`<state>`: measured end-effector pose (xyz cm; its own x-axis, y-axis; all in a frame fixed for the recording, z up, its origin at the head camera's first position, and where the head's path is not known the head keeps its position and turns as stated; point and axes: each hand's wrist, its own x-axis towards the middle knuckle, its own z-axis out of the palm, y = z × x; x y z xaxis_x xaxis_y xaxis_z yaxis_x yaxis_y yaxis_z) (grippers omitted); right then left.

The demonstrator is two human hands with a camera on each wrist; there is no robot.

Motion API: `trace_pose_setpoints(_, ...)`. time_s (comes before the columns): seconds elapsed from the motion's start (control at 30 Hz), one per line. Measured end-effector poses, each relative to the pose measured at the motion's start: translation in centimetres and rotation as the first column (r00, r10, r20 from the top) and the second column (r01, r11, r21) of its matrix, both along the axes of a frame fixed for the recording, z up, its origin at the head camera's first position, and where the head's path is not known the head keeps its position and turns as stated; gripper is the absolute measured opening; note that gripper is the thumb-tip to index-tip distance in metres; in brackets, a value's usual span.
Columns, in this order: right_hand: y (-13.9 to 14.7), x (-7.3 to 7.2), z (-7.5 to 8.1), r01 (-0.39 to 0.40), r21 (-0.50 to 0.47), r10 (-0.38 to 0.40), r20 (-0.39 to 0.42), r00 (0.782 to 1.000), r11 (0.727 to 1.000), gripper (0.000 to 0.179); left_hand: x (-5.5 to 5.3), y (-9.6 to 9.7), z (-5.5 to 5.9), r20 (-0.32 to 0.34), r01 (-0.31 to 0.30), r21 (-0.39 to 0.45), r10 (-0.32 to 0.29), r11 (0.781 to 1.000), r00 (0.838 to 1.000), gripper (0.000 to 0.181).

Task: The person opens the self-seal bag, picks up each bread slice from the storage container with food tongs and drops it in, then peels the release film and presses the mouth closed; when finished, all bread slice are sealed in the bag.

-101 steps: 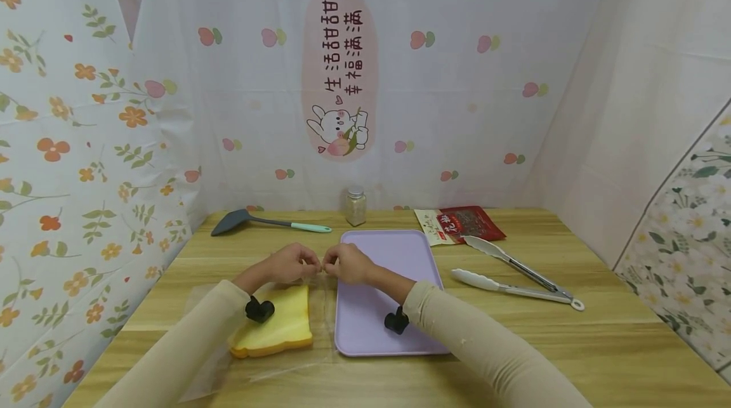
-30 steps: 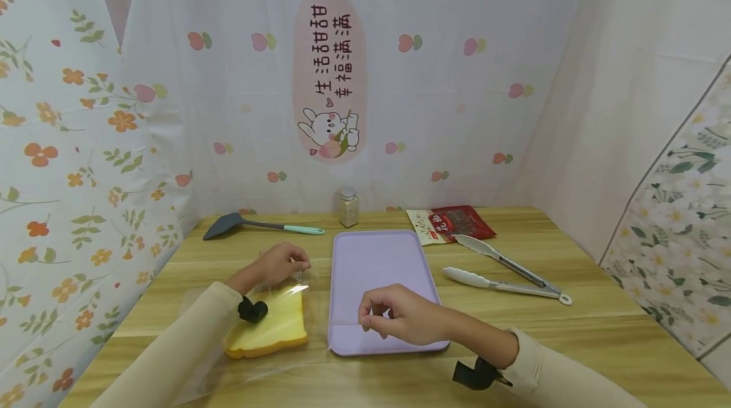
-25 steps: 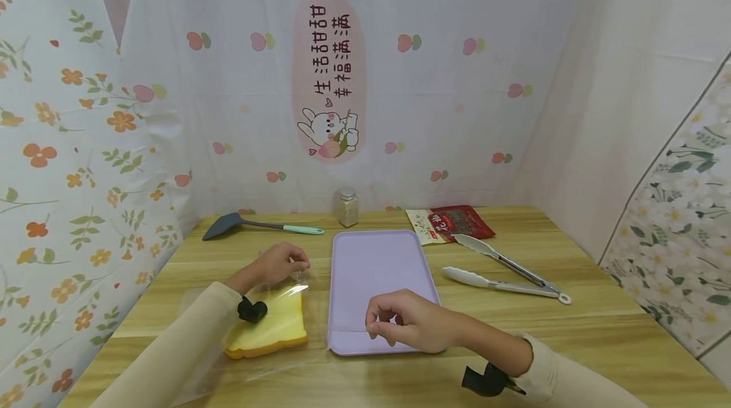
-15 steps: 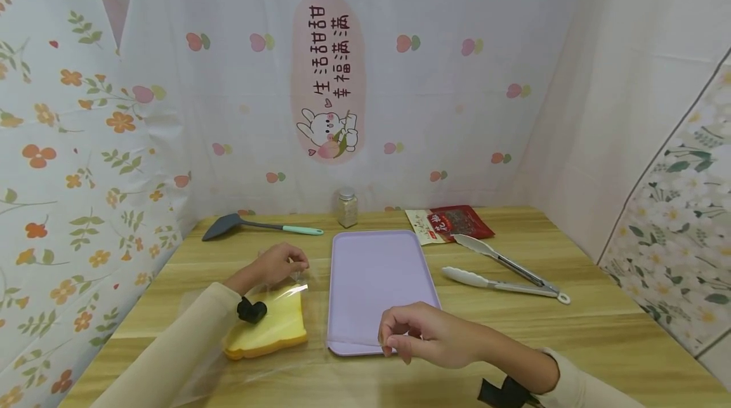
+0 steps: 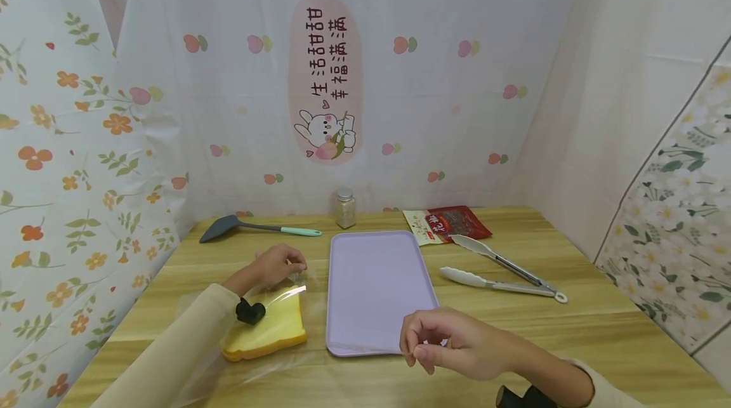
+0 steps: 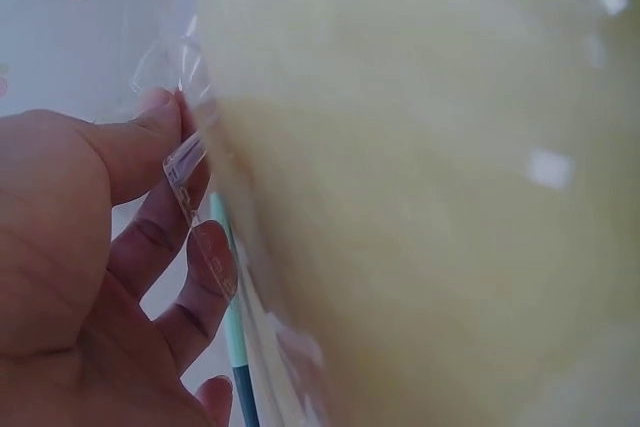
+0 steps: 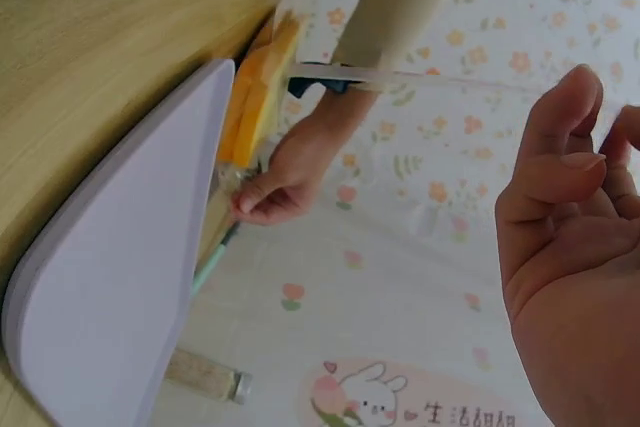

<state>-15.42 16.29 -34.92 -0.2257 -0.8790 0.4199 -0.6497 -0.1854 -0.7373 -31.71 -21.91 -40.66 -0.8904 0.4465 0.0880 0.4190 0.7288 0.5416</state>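
A thick slice of bread point(image 5: 276, 325) lies inside a clear plastic bag point(image 5: 308, 357) on the left of the table. My left hand point(image 5: 280, 263) pinches the bag's far edge between thumb and fingers; the left wrist view shows the crinkled plastic point(image 6: 188, 162) at the fingertips. To the right, my right hand point(image 5: 451, 341) is raised at the near right corner of a lilac tray point(image 5: 374, 287), fingers curled, thumb and fingertips together. A thin clear strip point(image 7: 340, 72) stretches from beside the bread toward those fingers, crossing the tray's near end.
A spatula point(image 5: 259, 228) with a mint handle lies at the back left. Behind the tray stands a small glass jar point(image 5: 345, 208). A red-and-cream packet point(image 5: 448, 224) and spread tongs point(image 5: 502, 271) lie on the right. Printed curtains point(image 5: 457, 78) surround the table.
My right hand, earlier beside the left at the bag's far edge, has moved right and toward me, drawing the clear strip out across the tray. The left hand has stayed at the bag.
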Motion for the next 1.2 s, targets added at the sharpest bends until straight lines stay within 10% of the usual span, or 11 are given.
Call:
trace_pose_setpoints(0.33, 3.8, -0.3, 1.2, -0.001, -0.048, 0.009, 0.156, 0.988, 0.999, 0.023, -0.1, 0.1, -0.1, -0.001, 0.002, -0.001, -0.002, 1.000, 1.000, 0.015)
trace_pose_setpoints(0.57, 8.5, -1.8, 3.0, 0.156, 0.054, -0.164, 0.216, 0.962, 0.986, 0.026, 0.0, 0.1, 0.1, 0.008, 0.023, 0.013, -0.023, 1.000, 1.000, 0.014)
trace_pose_setpoints(0.7, 10.8, -3.0, 2.9, 0.308, 0.197, -0.356, 0.302, 0.884, 0.931, 0.016, 0.0, 0.0, 0.1, 0.015, 0.036, 0.026, -0.037, 0.999, 0.999, 0.014)
trace_pose_setpoints(1.0, 12.7, -7.2, -0.5, 0.588, 0.496, -0.750, 0.232, 0.620, 0.639, 0.028, 0.0, -0.1, 0.3, 0.031, 0.047, 0.012, -0.048, 0.999, 0.998, 0.015)
trace_pose_setpoints(1.2, 12.7, -9.4, -3.2, 0.639, 0.544, -0.816, 0.168, 0.553, 0.544, 0.026, -0.1, 0.0, 0.5, 0.037, 0.108, 0.007, -0.108, 0.994, 0.993, 0.018)
